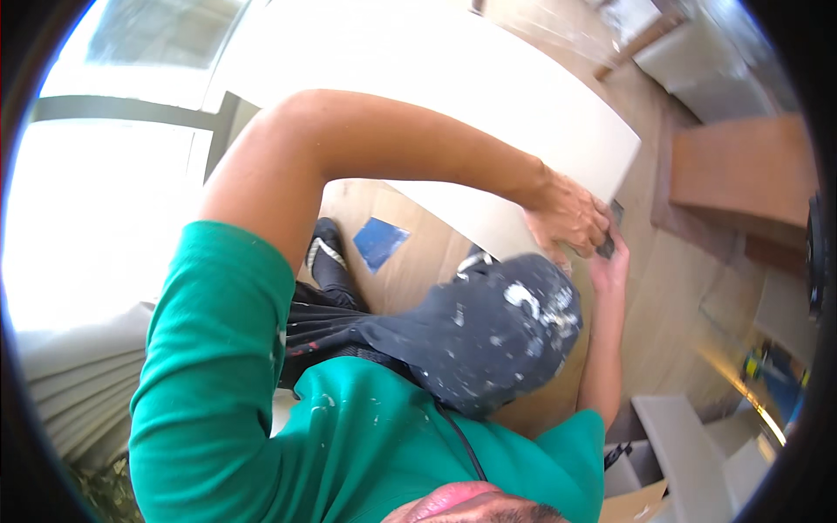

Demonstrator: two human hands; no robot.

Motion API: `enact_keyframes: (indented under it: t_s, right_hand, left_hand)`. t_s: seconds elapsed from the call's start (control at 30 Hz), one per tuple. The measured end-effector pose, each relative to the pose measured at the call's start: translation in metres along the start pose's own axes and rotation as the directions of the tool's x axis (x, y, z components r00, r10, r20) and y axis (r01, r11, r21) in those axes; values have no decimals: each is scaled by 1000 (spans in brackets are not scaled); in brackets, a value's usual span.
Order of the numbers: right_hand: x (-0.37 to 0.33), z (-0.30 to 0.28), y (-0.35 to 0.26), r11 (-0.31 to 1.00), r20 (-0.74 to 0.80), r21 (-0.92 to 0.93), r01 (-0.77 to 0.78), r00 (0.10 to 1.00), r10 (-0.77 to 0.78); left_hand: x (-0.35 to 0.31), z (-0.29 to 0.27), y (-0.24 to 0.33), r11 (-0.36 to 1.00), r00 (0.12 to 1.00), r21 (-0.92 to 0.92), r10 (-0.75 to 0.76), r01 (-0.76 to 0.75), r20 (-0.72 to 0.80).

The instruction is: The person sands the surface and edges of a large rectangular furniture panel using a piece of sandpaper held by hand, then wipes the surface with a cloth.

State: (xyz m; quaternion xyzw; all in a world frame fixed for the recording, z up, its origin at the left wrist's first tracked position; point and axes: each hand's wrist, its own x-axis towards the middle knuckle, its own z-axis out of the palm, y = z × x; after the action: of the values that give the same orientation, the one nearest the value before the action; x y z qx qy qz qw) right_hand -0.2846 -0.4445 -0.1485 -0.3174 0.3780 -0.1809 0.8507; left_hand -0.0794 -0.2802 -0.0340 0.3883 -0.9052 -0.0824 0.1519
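Panel (558, 113), white, beside left hand (568, 216), right hand (615, 261) and small dark piece (605, 247) between, each grip's closure unclear.

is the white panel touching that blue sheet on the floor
Apart. The head view shows a strip of bare wooden floor between the near edge of the white panel and the blue sheet.

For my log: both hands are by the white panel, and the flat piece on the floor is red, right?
The colour is wrong: the flat piece on the floor is blue in the head view. Left hand and right hand are by the white panel.
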Motion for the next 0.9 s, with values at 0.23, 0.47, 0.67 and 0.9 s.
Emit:
enact_keyframes:
  t_s: [0.23, 0.47, 0.67, 0.9]
  right_hand:
    - [-43, 54, -37, 983, 195, 179, -28, 981, -8]
    - [-78, 132, -46, 979, 75, -131, 158, 986, -149]
    - [-64, 136, -81, 993, 23, -115, 18, 1000, -15]
    - [-24, 92, -163, 987, -126, -132, 90, 986, -107]
  left_hand:
    - [-263, -54, -52, 482, 507, 164, -785, 861, -356]
    - [-572, -108, 10, -405, -367, 75, -881, 911, -299]
    - [-562, -125, 28, -181, -244, -311, -953, 933, -178]
    - [-507, -118, 124, -284, -290, -610, -953, 740, 92]
